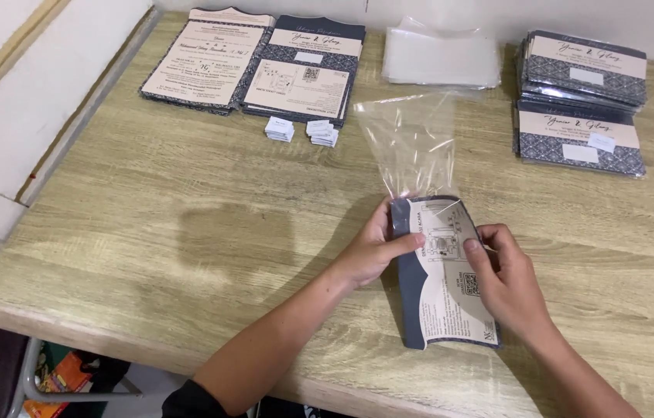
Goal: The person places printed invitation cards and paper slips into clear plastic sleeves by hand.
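Note:
A dark blue and cream invitation card (pixel 441 298) lies lengthwise on the wooden table (pixel 188 232) in front of me. Its far end sits in the mouth of a clear plastic sleeve (pixel 408 143) that stretches away from me. My left hand (pixel 373 249) pinches the card's left edge and the sleeve's opening near the far end. My right hand (pixel 506 279) holds the card's right edge, fingertips on the sleeve's rim.
Two piles of invitation cards (pixel 582 101) lie at the back right, two flat stacks of printed cards (pixel 257 62) at the back left. Small white label packs (pixel 301 129) sit near them. Spare clear sleeves (pixel 439 56) lie at the back middle. A white board (pixel 25 108) borders the left.

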